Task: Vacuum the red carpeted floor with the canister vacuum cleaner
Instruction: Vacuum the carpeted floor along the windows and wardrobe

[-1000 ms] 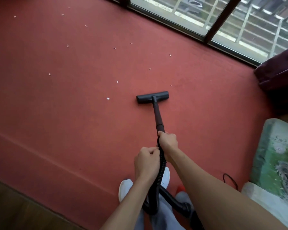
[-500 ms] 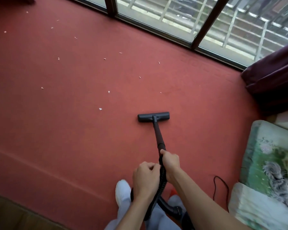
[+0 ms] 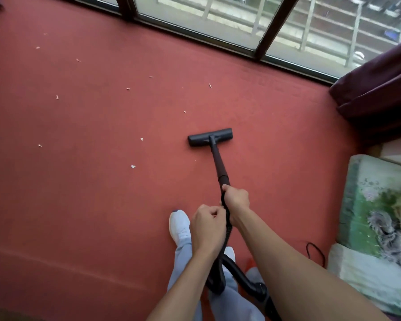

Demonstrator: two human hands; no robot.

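your right hand [image 3: 236, 200] curls round the wand [image 3: 219, 163], your left hand [image 3: 207, 224] round the ribbed hose [image 3: 227, 218] just behind it. the floor head [image 3: 210, 137] sits flat on the red carpet [image 3: 276, 140]; pale scraps [image 3: 133, 166] to its left remain, so much looks undone.

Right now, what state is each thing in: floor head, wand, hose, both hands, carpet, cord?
floor head, flat on the carpet.
wand, tilted, joined to the floor head.
hose, looped down by the legs.
right hand, grips the wand's upper end.
left hand, grips the hose just behind.
carpet, littered with white scraps left of and beyond the floor head.
cord, slack loop on the carpet.
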